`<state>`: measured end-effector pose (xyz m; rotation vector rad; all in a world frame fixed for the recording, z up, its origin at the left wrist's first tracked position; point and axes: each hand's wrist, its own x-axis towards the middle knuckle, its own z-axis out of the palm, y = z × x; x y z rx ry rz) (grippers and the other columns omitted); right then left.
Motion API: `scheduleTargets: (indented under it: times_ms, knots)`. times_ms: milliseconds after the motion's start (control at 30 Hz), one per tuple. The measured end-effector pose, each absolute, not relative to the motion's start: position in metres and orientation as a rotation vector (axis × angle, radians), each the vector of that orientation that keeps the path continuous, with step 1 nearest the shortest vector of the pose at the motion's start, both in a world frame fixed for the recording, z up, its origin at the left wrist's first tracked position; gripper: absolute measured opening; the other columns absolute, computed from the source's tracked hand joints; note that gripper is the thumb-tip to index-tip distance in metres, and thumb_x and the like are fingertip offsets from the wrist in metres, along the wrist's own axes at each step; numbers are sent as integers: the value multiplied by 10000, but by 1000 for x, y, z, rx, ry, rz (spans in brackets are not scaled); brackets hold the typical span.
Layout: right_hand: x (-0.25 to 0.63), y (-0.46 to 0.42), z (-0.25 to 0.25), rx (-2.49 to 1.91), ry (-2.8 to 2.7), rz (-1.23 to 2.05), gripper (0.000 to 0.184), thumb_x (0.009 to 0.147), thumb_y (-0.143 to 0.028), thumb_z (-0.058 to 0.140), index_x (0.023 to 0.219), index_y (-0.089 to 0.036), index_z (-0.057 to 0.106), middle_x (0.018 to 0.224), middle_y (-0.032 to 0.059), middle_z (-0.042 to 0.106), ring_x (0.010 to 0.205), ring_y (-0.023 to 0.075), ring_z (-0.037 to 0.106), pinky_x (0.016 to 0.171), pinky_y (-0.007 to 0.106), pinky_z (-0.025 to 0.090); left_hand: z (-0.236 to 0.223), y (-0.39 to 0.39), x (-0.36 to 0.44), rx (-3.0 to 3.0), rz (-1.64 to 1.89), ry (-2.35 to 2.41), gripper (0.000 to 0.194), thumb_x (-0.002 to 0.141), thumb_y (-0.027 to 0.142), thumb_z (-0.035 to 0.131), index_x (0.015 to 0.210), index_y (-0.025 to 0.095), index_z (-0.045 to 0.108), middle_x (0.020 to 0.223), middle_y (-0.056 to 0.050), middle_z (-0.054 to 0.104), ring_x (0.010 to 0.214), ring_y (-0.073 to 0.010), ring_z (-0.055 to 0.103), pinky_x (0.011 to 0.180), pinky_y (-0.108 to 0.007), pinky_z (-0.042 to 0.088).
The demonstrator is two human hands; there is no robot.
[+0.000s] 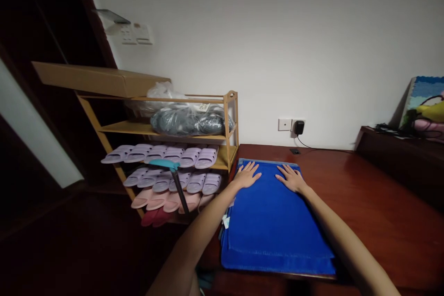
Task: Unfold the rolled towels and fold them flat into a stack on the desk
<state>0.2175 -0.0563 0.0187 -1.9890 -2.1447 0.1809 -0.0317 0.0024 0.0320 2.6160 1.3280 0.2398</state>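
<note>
A folded blue cloth [277, 222] lies flat on the reddish-brown wooden table [367, 203], its layers stacked and its near edge close to the table's front. My left hand [247, 175] rests flat on the cloth's far left part, fingers spread. Near the far right corner, my right hand [290, 178] presses flat on the same cloth with fingers apart. A white label [226, 222] sticks out from the left side of the layers. Greyish fabric shows along the far edge, beneath the blue.
Left of the table stands a wooden shoe rack [231, 148] with rows of lilac slippers [206, 157], plastic-wrapped bundles [194, 120] and a cardboard box [114, 81]. A teal-topped handle [164, 164] rises before it. A black plug [299, 127] with a cable sits at the wall.
</note>
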Motion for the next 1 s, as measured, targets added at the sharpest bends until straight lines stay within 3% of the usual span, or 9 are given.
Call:
scheduleTargets:
  times_ms: [500, 1000]
  knots:
    - [216, -97, 17, -2047, -2142, 133, 705, 867, -695, 130, 1459, -325, 229, 1534, 27, 165, 1412, 197, 98, 1111, 441, 117, 30, -31, -34, 2638, 213, 1293, 688, 899, 649, 143, 1472, 271, 193, 1548, -33, 129, 1420, -210, 79, 1119, -485, 74]
    - [217, -195, 21, -2061, -2068, 134, 701, 875, -682, 170, 1454, -297, 260, 1528, 33, 162, 1409, 182, 98, 1132, 428, 132, 36, -96, -31, 2722, 215, 1129, 678, 916, 629, 155, 1470, 243, 216, 1543, -48, 152, 1419, -218, 86, 1125, -492, 86]
